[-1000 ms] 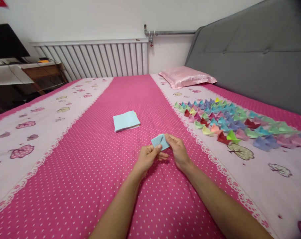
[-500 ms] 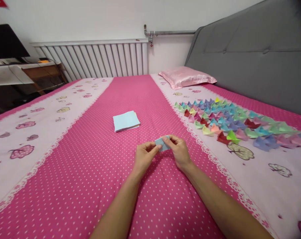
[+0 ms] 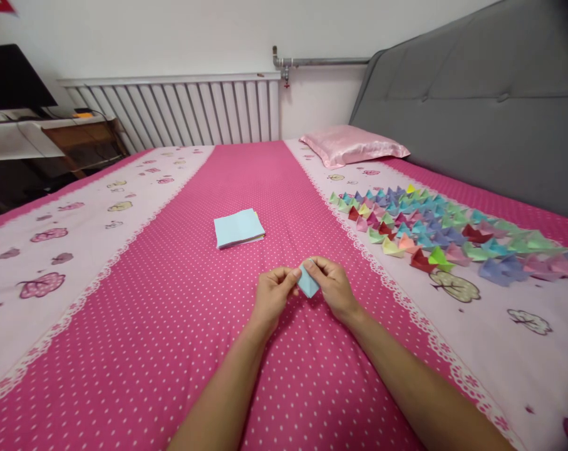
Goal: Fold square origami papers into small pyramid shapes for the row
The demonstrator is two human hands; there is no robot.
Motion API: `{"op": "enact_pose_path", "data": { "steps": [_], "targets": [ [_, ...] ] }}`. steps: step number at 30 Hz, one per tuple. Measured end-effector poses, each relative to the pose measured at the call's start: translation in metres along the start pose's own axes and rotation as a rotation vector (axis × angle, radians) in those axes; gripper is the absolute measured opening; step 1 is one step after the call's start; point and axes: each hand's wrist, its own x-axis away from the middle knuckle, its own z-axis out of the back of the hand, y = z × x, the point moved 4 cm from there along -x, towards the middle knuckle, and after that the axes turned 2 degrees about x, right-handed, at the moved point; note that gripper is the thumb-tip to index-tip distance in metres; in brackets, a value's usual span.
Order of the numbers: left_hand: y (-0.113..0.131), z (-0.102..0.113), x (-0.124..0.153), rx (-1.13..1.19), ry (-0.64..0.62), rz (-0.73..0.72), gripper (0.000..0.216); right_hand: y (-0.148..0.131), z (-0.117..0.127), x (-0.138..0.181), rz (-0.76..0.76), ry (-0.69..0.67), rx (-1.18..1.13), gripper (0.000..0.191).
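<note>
A small folded piece of light blue paper (image 3: 308, 283) is held above the bed between both hands, one corner pointing down toward me. My left hand (image 3: 275, 289) pinches its left corner between thumb and fingers. At the upper right edge, my right hand (image 3: 332, 282) grips it with the thumb on top; the fingers behind are partly hidden. Beyond the hands lies a stack of paper sheets (image 3: 239, 228), light blue on top. To the right, folded paper boats (image 3: 422, 260) in many colours stand in rows on the bedspread.
A pink bedspread (image 3: 138, 326) with white dots and printed pale bands covers the bed. At the far right a pink pillow (image 3: 352, 145) rests near the grey headboard (image 3: 471, 106). A radiator (image 3: 180, 113) lines the wall, and a monitor (image 3: 14, 78) stands at far left.
The folded light blue paper has turned in my fingers, so that a corner now points down toward me. Both hands have stayed nearly in place and keep hold of it.
</note>
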Motion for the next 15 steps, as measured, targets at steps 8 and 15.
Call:
{"op": "enact_pose_path", "data": {
  "steps": [8, 15],
  "targets": [
    [-0.007, -0.002, 0.001, 0.062, -0.016, 0.178, 0.03, -0.001, 0.001, 0.0, 0.02, 0.041, 0.103, 0.029],
    [-0.018, -0.006, 0.004, 0.033, -0.149, 0.309, 0.029, 0.006, 0.004, -0.002, 0.045, 0.033, 0.305, 0.03]
  ]
}}
